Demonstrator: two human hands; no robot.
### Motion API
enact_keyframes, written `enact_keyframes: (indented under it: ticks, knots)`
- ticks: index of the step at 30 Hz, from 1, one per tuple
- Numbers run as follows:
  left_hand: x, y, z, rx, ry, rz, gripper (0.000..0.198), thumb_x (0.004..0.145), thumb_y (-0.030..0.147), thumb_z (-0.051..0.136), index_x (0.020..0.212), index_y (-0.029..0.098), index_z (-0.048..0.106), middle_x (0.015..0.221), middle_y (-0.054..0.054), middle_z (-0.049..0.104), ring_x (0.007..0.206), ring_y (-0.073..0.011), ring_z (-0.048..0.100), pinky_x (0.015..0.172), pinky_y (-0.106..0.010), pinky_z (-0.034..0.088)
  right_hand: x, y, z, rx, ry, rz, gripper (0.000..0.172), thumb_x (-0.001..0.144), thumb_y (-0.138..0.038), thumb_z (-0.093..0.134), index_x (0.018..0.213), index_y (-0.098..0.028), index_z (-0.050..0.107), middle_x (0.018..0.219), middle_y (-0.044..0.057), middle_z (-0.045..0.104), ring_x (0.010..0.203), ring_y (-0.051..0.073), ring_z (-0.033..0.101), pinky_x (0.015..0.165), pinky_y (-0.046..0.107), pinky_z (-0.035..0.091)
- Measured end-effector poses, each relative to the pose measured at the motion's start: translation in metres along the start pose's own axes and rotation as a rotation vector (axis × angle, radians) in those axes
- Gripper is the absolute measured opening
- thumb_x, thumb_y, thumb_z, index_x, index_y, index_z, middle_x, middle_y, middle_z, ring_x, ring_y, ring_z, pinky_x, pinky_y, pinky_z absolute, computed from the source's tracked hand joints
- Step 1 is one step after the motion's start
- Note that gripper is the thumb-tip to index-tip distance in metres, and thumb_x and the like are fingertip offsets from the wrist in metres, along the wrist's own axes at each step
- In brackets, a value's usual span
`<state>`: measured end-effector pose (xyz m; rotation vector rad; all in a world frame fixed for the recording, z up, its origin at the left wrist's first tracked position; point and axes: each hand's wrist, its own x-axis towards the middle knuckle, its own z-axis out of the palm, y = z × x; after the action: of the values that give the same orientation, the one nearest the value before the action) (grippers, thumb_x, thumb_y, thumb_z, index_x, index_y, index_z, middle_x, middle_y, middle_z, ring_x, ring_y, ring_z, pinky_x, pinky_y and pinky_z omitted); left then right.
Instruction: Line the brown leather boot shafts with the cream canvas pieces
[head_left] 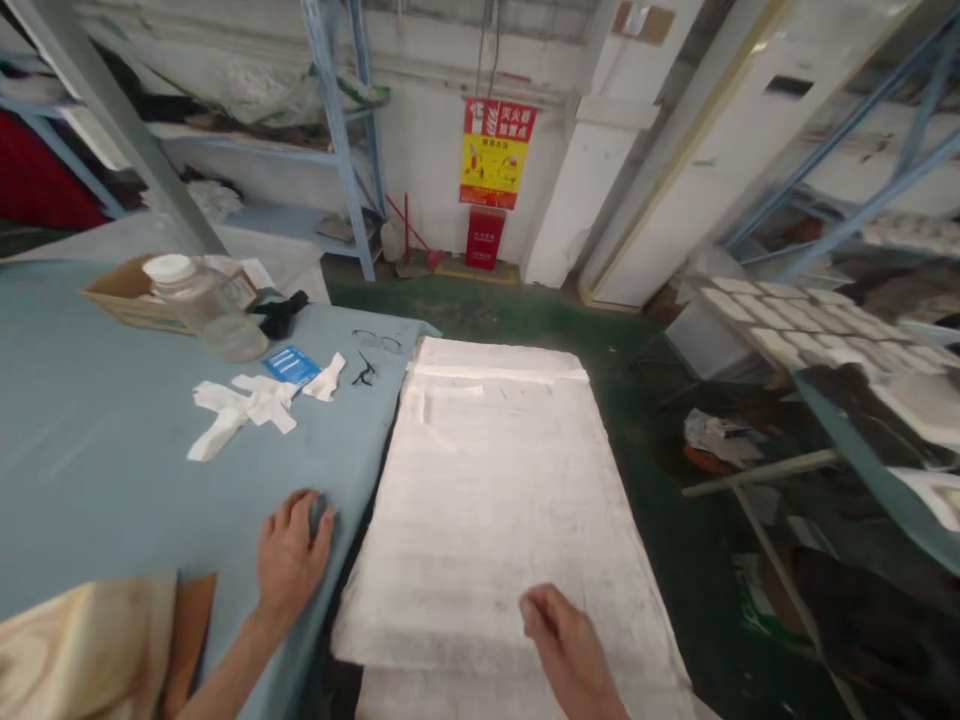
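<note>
My left hand point(292, 555) rests on the blue-green covered table point(330, 440) near its right edge. Its fingers are bent, with the thumb apart from them, and the gap between looks dark. My right hand point(570, 640) is over the near part of a long white cloth-covered surface point(495, 480), its fingers curled in loosely. Nothing shows in that hand; whether it touches the cloth I cannot tell. A raised strip point(495, 374) crosses the far end of the white surface. At the lower left lie a cream sheet point(97, 640) and a brown piece point(191, 635), close to my left forearm.
On the table are white paper scraps point(247, 405), a blue packet point(291, 366), eyeglasses point(377, 341), a plastic jar point(206, 305) and a cardboard box point(127, 300). Green floor point(615, 380) runs right of the white surface, toward a cluttered bench point(870, 440). A red box point(485, 238) stands by the wall.
</note>
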<state>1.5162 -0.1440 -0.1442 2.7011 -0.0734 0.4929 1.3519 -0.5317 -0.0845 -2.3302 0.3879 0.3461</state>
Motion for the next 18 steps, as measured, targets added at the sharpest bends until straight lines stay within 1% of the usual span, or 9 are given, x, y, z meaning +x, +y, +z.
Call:
enact_keyframes:
  ticks: [2,3,5,7,9,11,12,16,18]
  knots:
    - [0.022,0.002,0.010,0.059,-0.018,0.008,0.041,0.104,0.047,0.047,0.121,0.015,0.066,0.134,-0.024,0.069,0.120,-0.0403,0.066,0.104,-0.057,0.050,0.069,-0.028,-0.018,-0.042,-0.001,-0.051,0.028,0.105,-0.033,0.050,0.090,-0.024,0.072,0.072,0.001,0.075,0.066,0.019,0.071,0.064,0.029,0.049]
    - [0.031,0.002,0.014,0.084,-0.027,0.011,0.042,0.104,0.048,0.048,0.123,0.015,0.066,0.138,-0.024,0.067,0.122,-0.0406,0.065,0.106,-0.058,0.049,0.102,-0.040,-0.024,-0.062,-0.007,-0.067,0.025,0.103,-0.032,0.052,0.092,-0.024,0.072,0.075,0.001,0.076,0.069,0.019,0.072,0.066,0.028,0.047]
    - [0.042,0.001,0.021,0.125,-0.045,0.013,0.045,0.104,0.051,0.049,0.127,0.015,0.065,0.142,-0.024,0.065,0.126,-0.0418,0.063,0.109,-0.059,0.048,0.158,-0.059,-0.029,-0.102,-0.018,-0.099,0.020,0.102,-0.030,0.056,0.094,-0.024,0.073,0.083,0.001,0.079,0.076,0.019,0.074,0.070,0.028,0.045]
    - [0.045,0.000,0.024,0.154,-0.060,0.015,0.048,0.104,0.053,0.049,0.130,0.015,0.064,0.143,-0.024,0.065,0.129,-0.0429,0.062,0.111,-0.060,0.048,0.200,-0.071,-0.024,-0.135,-0.024,-0.118,0.016,0.103,-0.029,0.059,0.098,-0.024,0.073,0.087,0.000,0.081,0.080,0.018,0.075,0.072,0.027,0.044]
    - [0.044,-0.001,0.023,0.176,-0.074,0.020,0.047,0.105,0.052,0.049,0.131,0.015,0.063,0.142,-0.024,0.065,0.130,-0.0432,0.062,0.111,-0.061,0.049,0.230,-0.082,-0.013,-0.162,-0.024,-0.120,0.011,0.103,-0.029,0.063,0.100,-0.024,0.073,0.091,0.000,0.081,0.082,0.018,0.075,0.073,0.026,0.044]
    - [0.042,0.000,0.020,0.197,-0.085,0.030,0.045,0.106,0.050,0.049,0.132,0.015,0.062,0.142,-0.024,0.066,0.129,-0.0434,0.063,0.111,-0.061,0.050,0.250,-0.093,0.000,-0.186,-0.018,-0.114,0.008,0.102,-0.030,0.068,0.103,-0.023,0.073,0.094,0.001,0.081,0.085,0.018,0.075,0.074,0.027,0.044]
    - [0.042,0.001,0.019,0.207,-0.089,0.033,0.044,0.106,0.049,0.048,0.131,0.015,0.062,0.142,-0.024,0.066,0.129,-0.0434,0.064,0.110,-0.061,0.050,0.258,-0.100,0.006,-0.196,-0.015,-0.112,0.009,0.101,-0.031,0.071,0.103,-0.023,0.072,0.095,0.002,0.081,0.088,0.019,0.076,0.075,0.027,0.045]
    - [0.042,0.004,0.015,0.243,-0.092,0.027,0.042,0.107,0.048,0.049,0.131,0.016,0.061,0.141,-0.022,0.067,0.127,-0.0421,0.066,0.108,-0.060,0.053,0.283,-0.131,0.032,-0.226,0.006,-0.128,0.025,0.095,-0.043,0.079,0.106,-0.022,0.073,0.101,0.005,0.081,0.101,0.024,0.075,0.079,0.030,0.048]
    - [0.043,0.006,0.014,0.252,-0.096,0.039,0.042,0.107,0.050,0.048,0.130,0.017,0.061,0.140,-0.021,0.067,0.125,-0.0414,0.067,0.106,-0.058,0.054,0.296,-0.145,0.042,-0.236,0.018,-0.139,0.032,0.094,-0.050,0.080,0.106,-0.022,0.072,0.102,0.005,0.080,0.102,0.025,0.075,0.080,0.031,0.049]
